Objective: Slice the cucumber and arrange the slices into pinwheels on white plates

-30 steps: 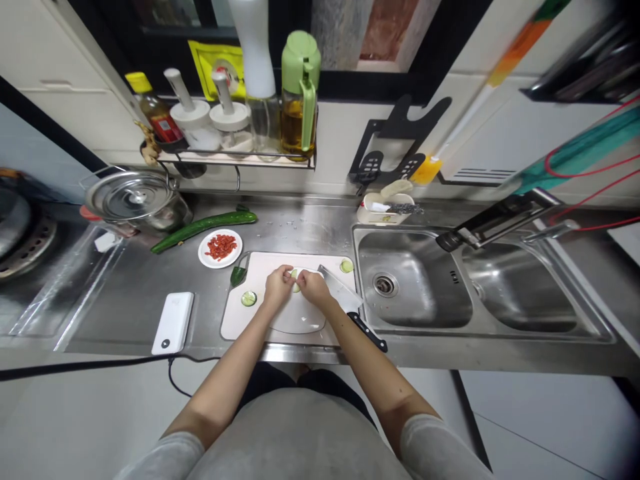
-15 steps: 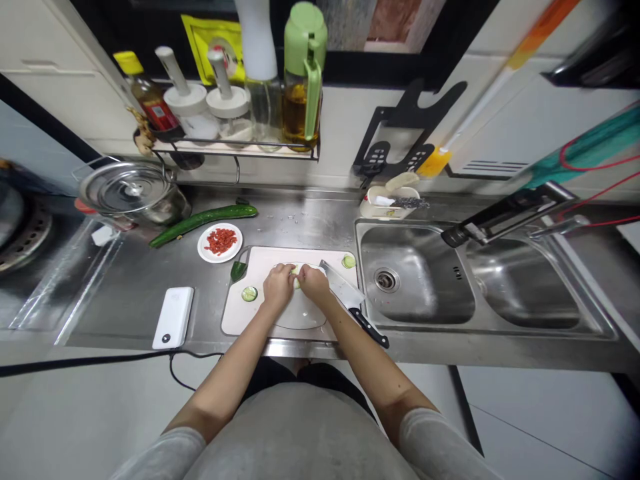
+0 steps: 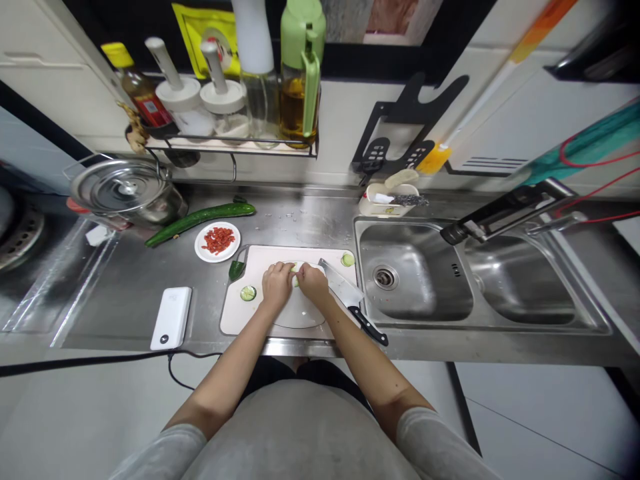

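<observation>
Over the white cutting board (image 3: 235, 320), my left hand (image 3: 278, 281) and my right hand (image 3: 313, 281) meet with closed fingers. Between them a small pale green piece of cucumber (image 3: 295, 282) shows, mostly hidden by the fingers. A cleaver (image 3: 345, 283) with a black handle lies on the board's right side, close to my right hand. Left of my left hand is a cucumber slice (image 3: 248, 293); further slices (image 3: 347, 259) lie at the top right corner. A dark green cucumber end (image 3: 237, 270) rests at the board's left edge.
Behind the board are a white plate (image 3: 200, 249) of chopped red pieces and a long cucumber (image 3: 200, 219). A lidded steel pot (image 3: 129, 193) stands further left, a white power bank (image 3: 171, 319) in front. The double sink (image 3: 415, 273) is at right, a bottle rack (image 3: 235, 148) above.
My hands stay together over the board, fingers closed on the cucumber piece, with barely any movement. The whole view has shifted slightly.
</observation>
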Action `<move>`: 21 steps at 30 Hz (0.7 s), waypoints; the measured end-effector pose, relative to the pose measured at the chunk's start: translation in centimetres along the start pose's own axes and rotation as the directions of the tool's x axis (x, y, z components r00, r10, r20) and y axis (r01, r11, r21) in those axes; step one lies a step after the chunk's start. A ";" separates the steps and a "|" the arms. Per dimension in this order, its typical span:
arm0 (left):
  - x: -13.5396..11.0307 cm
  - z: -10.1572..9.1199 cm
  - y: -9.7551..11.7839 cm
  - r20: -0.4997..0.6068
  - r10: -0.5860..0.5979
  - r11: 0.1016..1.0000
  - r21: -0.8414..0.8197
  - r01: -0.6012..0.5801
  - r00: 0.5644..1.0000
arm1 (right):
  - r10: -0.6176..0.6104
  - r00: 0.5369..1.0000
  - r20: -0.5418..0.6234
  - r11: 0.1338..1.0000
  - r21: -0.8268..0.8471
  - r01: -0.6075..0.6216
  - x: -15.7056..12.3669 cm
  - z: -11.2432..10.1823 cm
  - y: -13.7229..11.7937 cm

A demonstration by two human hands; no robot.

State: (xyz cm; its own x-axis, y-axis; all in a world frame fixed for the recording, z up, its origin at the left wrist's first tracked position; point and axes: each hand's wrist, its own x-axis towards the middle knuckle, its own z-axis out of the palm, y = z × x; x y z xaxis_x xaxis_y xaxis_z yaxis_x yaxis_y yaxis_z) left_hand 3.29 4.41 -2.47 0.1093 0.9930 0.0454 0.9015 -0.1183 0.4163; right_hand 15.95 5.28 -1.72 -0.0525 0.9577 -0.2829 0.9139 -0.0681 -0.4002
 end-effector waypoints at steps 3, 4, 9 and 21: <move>0.1 0.1 -0.1 0.001 0.001 1.000 -0.001 -0.001 1.000 | 0.001 1.000 -0.002 1.000 -0.002 -0.001 0.2 -0.1 0.0; 0.1 0.1 -0.1 0.001 -0.001 1.000 -0.002 0.001 1.000 | 0.003 1.000 -0.002 1.000 -0.004 -0.003 0.2 -0.1 0.0; 0.1 0.2 -0.1 -0.009 0.003 1.000 0.003 -0.003 1.000 | 0.012 1.000 -0.006 1.000 -0.012 -0.012 0.0 -0.2 -0.1; 0.0 0.2 -0.2 -0.019 0.010 1.000 0.015 -0.010 1.000 | 0.008 0.999 -0.043 1.000 0.008 -0.008 0.0 0.3 0.2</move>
State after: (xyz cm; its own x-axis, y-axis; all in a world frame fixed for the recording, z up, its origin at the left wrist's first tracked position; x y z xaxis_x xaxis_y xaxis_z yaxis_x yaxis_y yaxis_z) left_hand 3.23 4.48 -2.67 0.1106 0.9916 0.0668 0.9065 -0.1282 0.4022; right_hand 15.98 5.17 -2.06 -0.0276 0.9683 -0.2483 0.9110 -0.0779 -0.4049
